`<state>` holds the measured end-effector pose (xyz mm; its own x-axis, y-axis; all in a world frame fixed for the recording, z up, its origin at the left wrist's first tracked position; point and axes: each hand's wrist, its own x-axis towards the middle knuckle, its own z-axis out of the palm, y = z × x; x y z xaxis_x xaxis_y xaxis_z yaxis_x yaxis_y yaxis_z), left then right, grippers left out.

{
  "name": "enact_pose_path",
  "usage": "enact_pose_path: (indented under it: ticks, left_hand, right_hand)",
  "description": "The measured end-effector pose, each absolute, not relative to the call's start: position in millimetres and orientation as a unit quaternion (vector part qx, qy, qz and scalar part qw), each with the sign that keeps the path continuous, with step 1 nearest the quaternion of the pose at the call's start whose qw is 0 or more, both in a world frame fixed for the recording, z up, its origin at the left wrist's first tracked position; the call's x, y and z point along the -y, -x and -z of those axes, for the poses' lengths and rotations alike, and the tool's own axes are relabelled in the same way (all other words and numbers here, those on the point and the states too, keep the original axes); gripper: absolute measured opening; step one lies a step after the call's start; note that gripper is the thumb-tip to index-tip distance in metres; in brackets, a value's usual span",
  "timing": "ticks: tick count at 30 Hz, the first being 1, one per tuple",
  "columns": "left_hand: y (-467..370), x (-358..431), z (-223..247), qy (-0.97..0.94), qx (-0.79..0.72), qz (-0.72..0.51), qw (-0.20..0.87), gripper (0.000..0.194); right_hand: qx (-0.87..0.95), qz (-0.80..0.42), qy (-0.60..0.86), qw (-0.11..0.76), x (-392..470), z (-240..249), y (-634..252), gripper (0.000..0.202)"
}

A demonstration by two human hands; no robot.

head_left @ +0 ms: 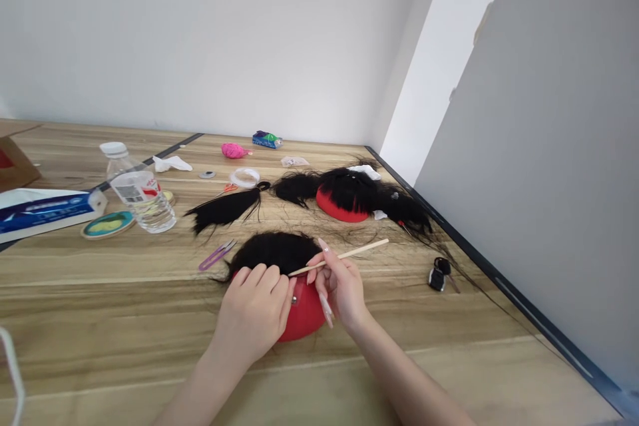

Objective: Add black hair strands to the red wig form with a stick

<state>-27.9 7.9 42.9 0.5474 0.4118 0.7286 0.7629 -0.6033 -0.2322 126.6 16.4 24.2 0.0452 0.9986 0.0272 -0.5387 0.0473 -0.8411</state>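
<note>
A red dome [305,313] sits on the table in front of me, its far side covered by a black hairpiece [277,249]. My left hand [257,309] rests on the dome's left side at the hair's near edge. Its fingers are curled in, and whatever they pinch is hidden. Between the fingers of my right hand [339,283] is a thin wooden stick [367,248], held like a pen. The stick's lower end points at the hair's edge beside my left hand; its very tip is too small to make out. A small metal pin [294,300] shows on the red surface.
Purple thread snips [217,255] lie left of the dome. Behind are a bundle of black hair [227,208], another red dome [339,208] with hair, and a clear tape ring [244,178]. A water bottle [144,196] stands left; black thread [439,274] lies right.
</note>
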Motion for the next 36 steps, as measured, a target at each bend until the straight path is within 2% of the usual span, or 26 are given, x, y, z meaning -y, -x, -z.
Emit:
enact_pose_path:
  ticks: [8,23,31,36]
  left_hand:
    - [29,-9,-39,0.841,0.352,0.310,0.271,0.031]
    - [28,-2,-30,0.857,0.274,0.390,0.196,0.029]
    - [26,0,-27,0.843,0.257,0.429,0.199,0.027]
    - [27,-7,-27,0.827,0.329,0.388,0.240,0.030]
  right_hand:
    - [0.341,-0.595,0.336,0.646,-18,-21,-128,0.036]
    - [0.358,-0.582,0.334,0.650,-18,-21,-131,0.039]
    - [0.361,-0.577,0.334,0.652,-18,-21,-130,0.039]
    - [0.358,-0.591,0.328,0.644,-19,-19,-132,0.039]
